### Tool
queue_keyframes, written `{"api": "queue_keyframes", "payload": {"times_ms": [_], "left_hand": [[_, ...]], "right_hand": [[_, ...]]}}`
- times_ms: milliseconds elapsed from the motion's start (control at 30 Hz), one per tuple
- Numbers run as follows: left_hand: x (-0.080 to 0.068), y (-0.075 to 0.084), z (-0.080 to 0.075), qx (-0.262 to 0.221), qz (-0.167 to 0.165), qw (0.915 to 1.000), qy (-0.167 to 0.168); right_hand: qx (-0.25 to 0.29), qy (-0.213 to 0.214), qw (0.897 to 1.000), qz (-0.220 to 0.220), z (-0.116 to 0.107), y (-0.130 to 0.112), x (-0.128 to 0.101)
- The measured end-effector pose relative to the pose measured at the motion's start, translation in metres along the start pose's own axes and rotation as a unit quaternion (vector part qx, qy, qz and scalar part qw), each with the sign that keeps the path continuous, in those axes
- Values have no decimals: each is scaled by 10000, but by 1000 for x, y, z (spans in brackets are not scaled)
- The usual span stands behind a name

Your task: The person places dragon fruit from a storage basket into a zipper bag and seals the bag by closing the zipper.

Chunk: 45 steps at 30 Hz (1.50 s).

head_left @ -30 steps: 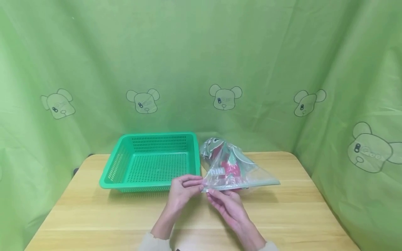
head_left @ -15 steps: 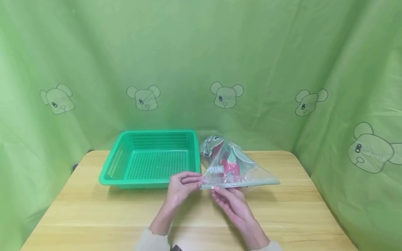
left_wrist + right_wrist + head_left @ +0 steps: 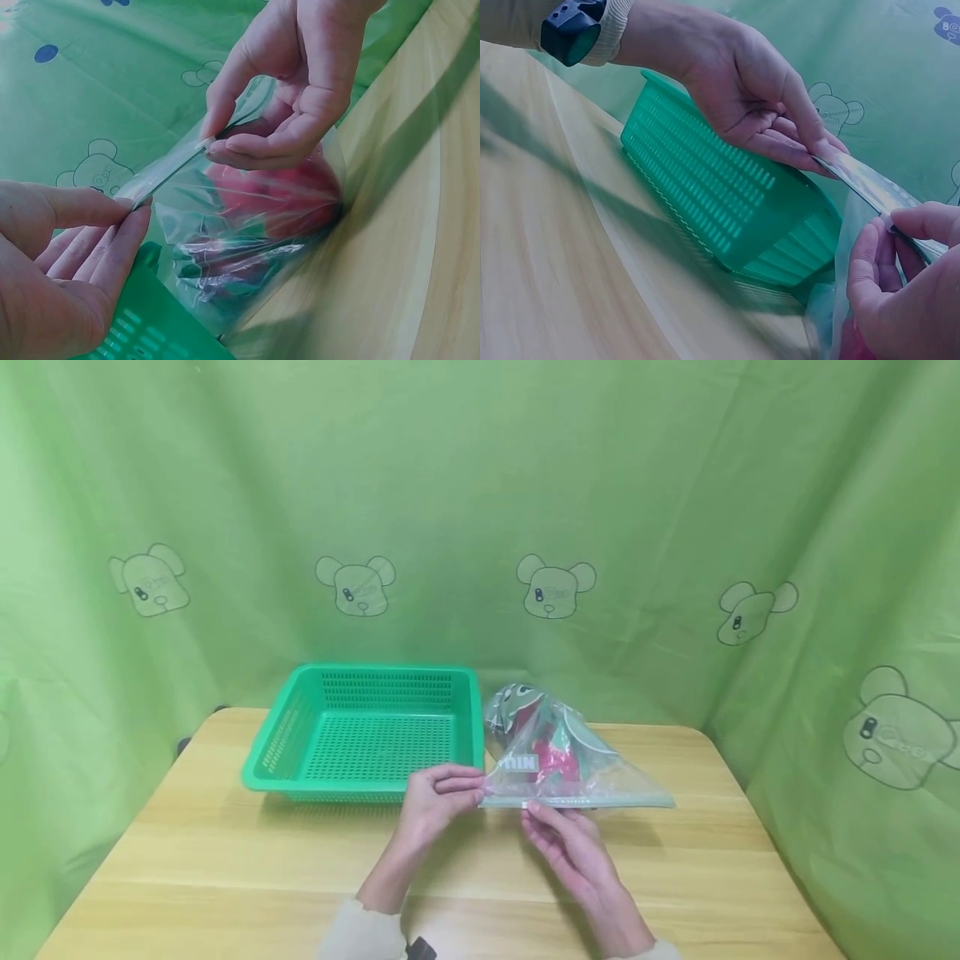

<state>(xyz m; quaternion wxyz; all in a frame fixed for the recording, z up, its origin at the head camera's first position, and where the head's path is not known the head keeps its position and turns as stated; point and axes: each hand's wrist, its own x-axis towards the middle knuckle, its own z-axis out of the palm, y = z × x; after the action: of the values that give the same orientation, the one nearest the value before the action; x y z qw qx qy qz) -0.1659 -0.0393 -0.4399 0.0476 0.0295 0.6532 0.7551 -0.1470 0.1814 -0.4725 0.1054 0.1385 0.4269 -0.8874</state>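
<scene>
A clear plastic slider bag [image 3: 615,781] with a printed cartoon face and white lettering stands right of the green basket, its zip edge turned toward me. Inside shows a red thing [image 3: 277,195] with some green; its kind is blurred by the plastic. With thumb and fingers, my left hand [image 3: 433,802] pinches the left end of the zip edge. My right hand [image 3: 573,847] pinches the small white slider [image 3: 527,804] a short way to the right along that edge. Both hands are held above the table, palms turned inward.
A green perforated basket [image 3: 255,772] stands on the left of the wooden table [image 3: 187,860], beside the bag, with nothing seen in it. Green curtains [image 3: 450,485] with bear faces hang behind and at both sides.
My right hand has slid rightward along the zip edge with the slider, away from the left hand. The left hand keeps its pinch on the corner. The head view has shifted slightly.
</scene>
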Motion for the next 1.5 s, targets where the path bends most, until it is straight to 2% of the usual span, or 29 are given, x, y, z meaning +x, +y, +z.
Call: {"api": "queue_keyframes", "payload": {"times_ms": [267, 767, 1000, 1133, 1500], "left_hand": [[3, 2, -1, -26, -10, 10000, 13], [6, 2, -3, 12, -4, 10000, 13], [5, 2, -4, 82, -12, 10000, 47], [5, 0, -3, 114, -65, 9999, 53], [5, 0, -3, -75, 32, 9998, 173]], "right_hand": [[-44, -169, 9998, -133, -10, -5, 3], [-5, -55, 9999, -162, -27, -25, 7], [98, -426, 9990, -106, -38, -32, 7], [109, -446, 9989, -25, -46, -38, 6], [72, -871, 9962, -2, -64, -59, 8]]}}
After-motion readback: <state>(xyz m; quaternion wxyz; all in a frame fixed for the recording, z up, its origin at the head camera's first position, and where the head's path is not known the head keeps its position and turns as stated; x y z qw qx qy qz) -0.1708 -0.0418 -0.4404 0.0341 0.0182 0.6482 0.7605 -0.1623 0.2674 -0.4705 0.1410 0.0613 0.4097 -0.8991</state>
